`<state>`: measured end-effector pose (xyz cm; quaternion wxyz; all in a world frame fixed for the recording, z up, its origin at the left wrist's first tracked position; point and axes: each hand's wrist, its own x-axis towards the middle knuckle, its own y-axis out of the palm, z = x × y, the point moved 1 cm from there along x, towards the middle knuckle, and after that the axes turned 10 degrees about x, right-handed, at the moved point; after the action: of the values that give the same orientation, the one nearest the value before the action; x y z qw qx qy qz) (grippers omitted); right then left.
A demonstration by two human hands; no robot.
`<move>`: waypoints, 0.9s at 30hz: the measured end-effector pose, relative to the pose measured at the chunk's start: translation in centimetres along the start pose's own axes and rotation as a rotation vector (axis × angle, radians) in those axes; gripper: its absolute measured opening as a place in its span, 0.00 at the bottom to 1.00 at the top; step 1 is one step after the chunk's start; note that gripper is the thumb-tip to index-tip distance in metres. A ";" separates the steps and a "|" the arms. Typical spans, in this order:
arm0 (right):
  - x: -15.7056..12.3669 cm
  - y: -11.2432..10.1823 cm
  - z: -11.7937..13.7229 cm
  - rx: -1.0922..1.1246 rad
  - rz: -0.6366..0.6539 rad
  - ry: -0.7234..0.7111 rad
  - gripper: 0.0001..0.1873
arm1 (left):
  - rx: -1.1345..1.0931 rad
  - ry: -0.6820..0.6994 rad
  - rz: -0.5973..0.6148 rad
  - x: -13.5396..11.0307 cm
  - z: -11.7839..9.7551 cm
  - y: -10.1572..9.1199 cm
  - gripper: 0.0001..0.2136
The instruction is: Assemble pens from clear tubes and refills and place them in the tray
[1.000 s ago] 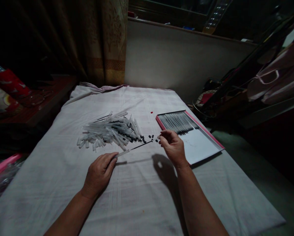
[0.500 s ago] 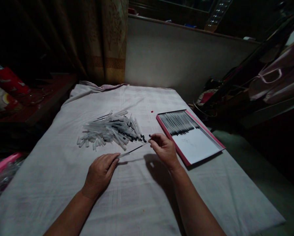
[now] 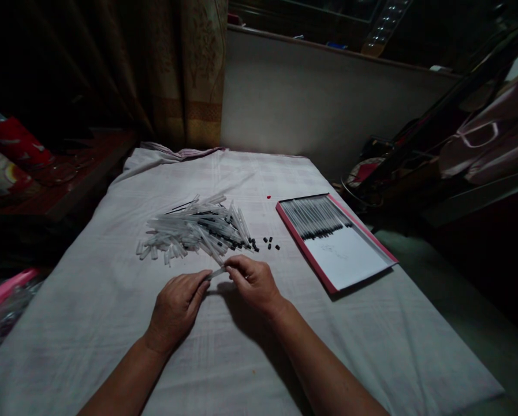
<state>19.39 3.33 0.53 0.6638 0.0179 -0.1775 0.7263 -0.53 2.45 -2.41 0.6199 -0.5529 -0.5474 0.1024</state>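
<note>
My left hand [image 3: 175,308] rests on the white cloth [image 3: 224,346] and pinches one end of a clear pen barrel [image 3: 217,272]. The fingers of my right hand [image 3: 252,281] are closed on the barrel's other end, so the two hands almost touch. Just beyond them lies a loose pile of clear pen parts [image 3: 196,231]. A few small black caps [image 3: 269,243] are scattered to its right. Further right sits a shallow pink-edged tray [image 3: 354,260] holding a row of finished pens [image 3: 315,217].
A tiny red bit [image 3: 268,197] lies on the cloth behind the tray. A curtain [image 3: 200,75] and a pale wall rise behind. Dark wooden furniture with red packets [image 3: 11,150] stands at left, pink bags and clutter [image 3: 479,138] at right.
My right hand came back from the black caps near the tray to the pen held by my left hand. The dark refill that stuck out of the barrel no longer shows.
</note>
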 end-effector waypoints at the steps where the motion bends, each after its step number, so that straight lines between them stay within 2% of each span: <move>1: -0.1 0.1 0.1 0.003 0.015 -0.009 0.11 | 0.006 0.007 -0.004 0.0 0.0 0.0 0.11; 7: -0.1 1.1 0.3 0.104 0.025 0.001 0.13 | 0.019 0.007 -0.041 0.0 0.1 0.0 0.11; 10: 0.6 0.0 -0.2 0.079 -0.015 -0.003 0.14 | 0.013 -0.016 -0.049 0.0 0.1 -0.1 0.11; 12: 1.1 -1.9 -0.9 -0.034 -0.120 -0.018 0.14 | 0.010 -0.029 -0.056 0.1 0.1 -0.1 0.11; 15: 1.6 -5.7 -2.5 -0.340 -0.290 -0.006 0.13 | 0.005 -0.036 -0.066 0.1 0.1 -0.1 0.11; 19: 1.2 -9.3 -4.7 -0.701 -0.348 0.164 0.13 | -0.014 -0.044 -0.058 0.1 0.2 0.0 0.11; 23: 0.7 -9.7 -5.9 -0.835 -0.283 0.216 0.12 | -0.024 -0.056 -0.034 -0.1 0.3 0.2 0.11; 27: 0.7 -9.3 -6.0 -0.806 -0.246 0.189 0.08 | -0.030 -0.062 -0.027 -0.1 0.3 0.2 0.12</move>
<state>29.63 6.26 -2.73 0.7127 -0.2882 -0.3820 0.5129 -0.72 2.68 -2.69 0.5956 -0.5510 -0.5754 0.1028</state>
